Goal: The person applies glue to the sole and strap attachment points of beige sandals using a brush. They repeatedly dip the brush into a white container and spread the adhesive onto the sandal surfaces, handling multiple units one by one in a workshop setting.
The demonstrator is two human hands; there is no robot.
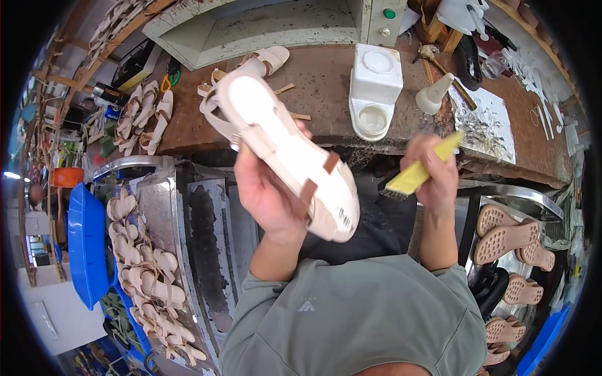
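Note:
A beige sandal (293, 164) with a white insole and two brown strap pieces is tilted upright in front of me. My left hand (266, 197) is closed around its side near the middle. To the right, my right hand (438, 182) grips a yellow-handled brush (419, 170), whose short dark bristles face down and left. The brush is apart from the sandal. Behind the held sandal, more beige sandals (271, 61) lie on the brown worktable (313, 88).
Farther back are a white container with a round cup (376, 81), a white cone-shaped nozzle (434, 95) and a stained paper sheet (486, 119). Beige sandals (150, 276) fill a rack at left. Tan soles (508, 241) lie at right. A blue tray (86, 244) stands far left.

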